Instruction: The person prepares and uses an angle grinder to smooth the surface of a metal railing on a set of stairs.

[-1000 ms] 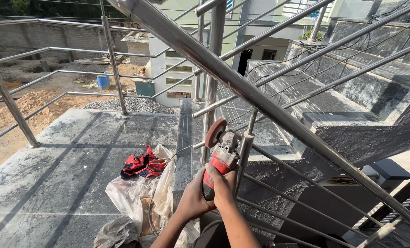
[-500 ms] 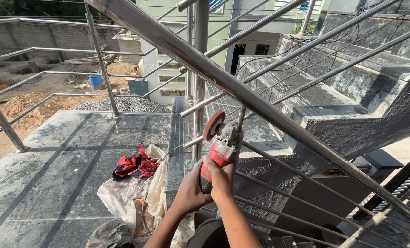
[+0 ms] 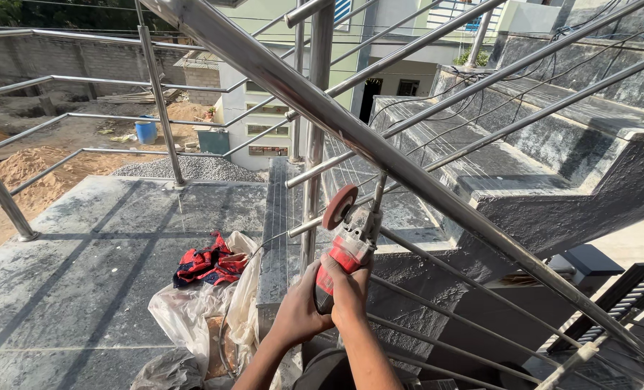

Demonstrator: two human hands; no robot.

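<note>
- Both hands held a red grinder (image 3: pixel 345 249), out in front of the person.
- The left hand (image 3: pixel 298 312) was wrapped tight around the back end of the tool.
- The right hand (image 3: pixel 349 290) was clamped on the red body, just above the left one.
- The round disc (image 3: pixel 339 206) sat at the top of the grinder, tilted toward a thin upright rod (image 3: pixel 377 198).
- The disc was just beside that rod, under the big shiny handrail (image 3: pixel 380 148). I could not tell if it touched the metal.
- To do this well, I think both hands should grip hard and keep the disc flat to the spot, with only light pressing.
- I think the arms should stay steady so the disc does not jump onto the handrail.
- A cord (image 3: pixel 253 253) ran down from the tool; it was best kept away from the disc.
- A red cloth (image 3: pixel 210 263) and a plastic bag (image 3: pixel 192 318) lay on the grey floor (image 3: pixel 84 274) to the left.
</note>
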